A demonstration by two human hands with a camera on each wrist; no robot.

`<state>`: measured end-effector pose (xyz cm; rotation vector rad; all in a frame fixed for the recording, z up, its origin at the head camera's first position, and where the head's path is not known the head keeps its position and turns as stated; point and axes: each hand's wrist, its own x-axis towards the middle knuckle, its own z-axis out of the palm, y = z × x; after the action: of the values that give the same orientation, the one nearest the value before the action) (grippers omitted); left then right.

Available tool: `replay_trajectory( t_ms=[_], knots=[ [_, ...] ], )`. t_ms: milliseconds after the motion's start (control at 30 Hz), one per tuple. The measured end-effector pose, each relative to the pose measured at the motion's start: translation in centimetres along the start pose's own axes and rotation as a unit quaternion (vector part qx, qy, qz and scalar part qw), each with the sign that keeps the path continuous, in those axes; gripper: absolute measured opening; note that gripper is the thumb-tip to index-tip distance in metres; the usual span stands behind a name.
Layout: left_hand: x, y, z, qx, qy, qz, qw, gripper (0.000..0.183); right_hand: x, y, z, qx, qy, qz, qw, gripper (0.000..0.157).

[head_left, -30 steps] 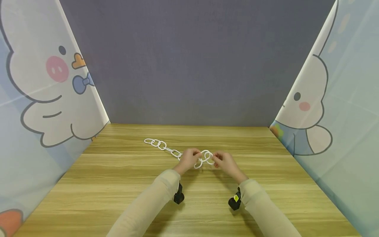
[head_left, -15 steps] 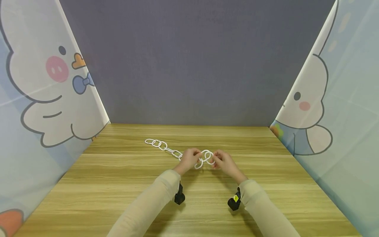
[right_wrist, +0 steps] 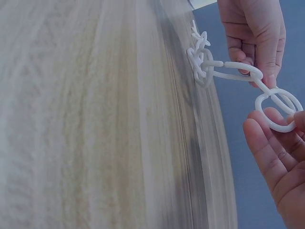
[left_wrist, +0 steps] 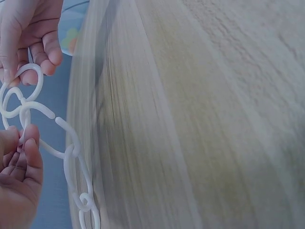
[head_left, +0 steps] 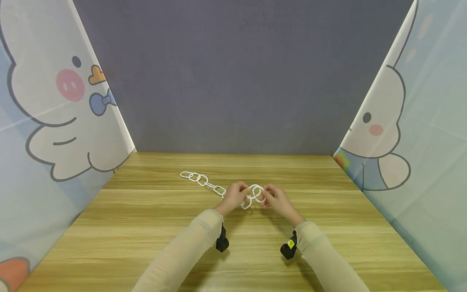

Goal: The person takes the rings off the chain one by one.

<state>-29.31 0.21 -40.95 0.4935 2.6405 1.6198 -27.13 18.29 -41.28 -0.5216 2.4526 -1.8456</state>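
A white plastic chain [head_left: 202,181] of oval links trails from the back left of the wooden table toward both hands. My left hand [head_left: 233,197] pinches a link of it between thumb and fingers, raised off the tabletop. Facing it, my right hand [head_left: 278,199] pinches the end link [right_wrist: 261,113] by its rim, its other fingers spread beneath. That end link is looped through the link in the left hand. From the left fingers a link with a small gap in its side [left_wrist: 66,128] hangs down, joined to the rest of the chain.
The wood-grain table [head_left: 146,231] runs back to a grey upright panel [head_left: 233,81]. Cartoon-printed sheets [head_left: 65,134] stand along both sides. Black wrist cameras [head_left: 221,242] hang under both sleeves.
The chain lying on the table has slid slightly to the right. Both hands stay almost in place, with the right fingers shifting a little on the end link.
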Motion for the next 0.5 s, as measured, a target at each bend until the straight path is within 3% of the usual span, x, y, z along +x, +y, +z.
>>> replay_trajectory(
  t_ms=[500],
  knots=[
    [0.15, -0.26, -0.03, -0.005, -0.007, -0.003, 1.0000, 0.010, -0.14, 0.08, -0.02, 0.002, 0.013, -0.004, 1.000, 0.020]
  ],
)
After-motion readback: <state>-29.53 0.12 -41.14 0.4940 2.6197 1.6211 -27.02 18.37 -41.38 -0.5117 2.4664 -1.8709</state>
